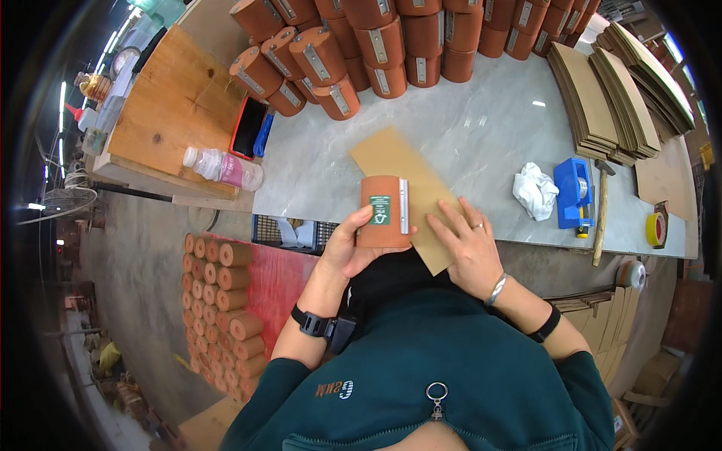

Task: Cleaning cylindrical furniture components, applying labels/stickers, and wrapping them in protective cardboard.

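Observation:
My left hand (pixel 353 244) is wrapped round a terracotta-coloured cylinder (pixel 381 192) in front of my body. A green label sits on the cylinder's face, and a metal strip runs along its right side. The thumb rests at the label's edge. My right hand (pixel 472 252) is on a long brown cardboard strip (pixel 425 195), its fingers lying over the right edge and its thumb hidden. That strip slants behind the cylinder, its near end past the table edge and its far end slightly blurred.
Stacked terracotta cylinders (pixel 380 45) with metal strips line the back of the grey table (pixel 481 113). Cardboard stacks (pixel 594 98), crumpled white paper (pixel 535 192), a blue tape dispenser (pixel 574 192) and a hammer (pixel 602 210) lie right. A plastic bottle (pixel 226 167) lies left; more cylinders (pixel 226 301) stand lower left.

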A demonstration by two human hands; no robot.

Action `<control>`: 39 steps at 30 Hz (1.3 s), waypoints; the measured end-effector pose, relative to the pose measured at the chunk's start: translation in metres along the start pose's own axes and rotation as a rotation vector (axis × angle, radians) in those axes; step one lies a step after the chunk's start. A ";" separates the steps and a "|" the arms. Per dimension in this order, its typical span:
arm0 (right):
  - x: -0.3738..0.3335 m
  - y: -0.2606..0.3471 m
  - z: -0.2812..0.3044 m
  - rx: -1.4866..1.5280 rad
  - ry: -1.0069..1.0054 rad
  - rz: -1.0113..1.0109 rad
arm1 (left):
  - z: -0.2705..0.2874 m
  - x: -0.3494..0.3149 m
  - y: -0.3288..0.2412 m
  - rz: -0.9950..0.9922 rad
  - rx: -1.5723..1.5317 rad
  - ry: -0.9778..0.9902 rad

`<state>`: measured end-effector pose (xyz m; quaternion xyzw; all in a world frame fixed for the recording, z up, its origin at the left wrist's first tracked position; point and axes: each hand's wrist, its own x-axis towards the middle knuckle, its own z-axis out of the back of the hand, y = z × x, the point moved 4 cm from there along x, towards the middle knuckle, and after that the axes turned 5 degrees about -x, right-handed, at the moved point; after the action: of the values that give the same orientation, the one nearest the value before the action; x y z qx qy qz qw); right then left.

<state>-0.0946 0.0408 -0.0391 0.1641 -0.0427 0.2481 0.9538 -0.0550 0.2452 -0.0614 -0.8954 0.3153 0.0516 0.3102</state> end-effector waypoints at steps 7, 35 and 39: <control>0.004 -0.011 -0.019 -0.025 -0.045 -0.059 | -0.026 0.013 -0.053 -0.171 0.596 -0.266; 0.012 -0.013 -0.013 0.011 -0.073 -0.092 | -0.050 0.076 -0.043 -0.390 1.915 -0.179; 0.013 -0.013 -0.013 -0.014 -0.099 -0.097 | -0.051 0.075 -0.042 -0.406 1.951 -0.173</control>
<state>-0.0769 0.0401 -0.0527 0.1716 -0.0836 0.1928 0.9625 0.0241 0.2006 -0.0201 -0.2793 0.0374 -0.2187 0.9342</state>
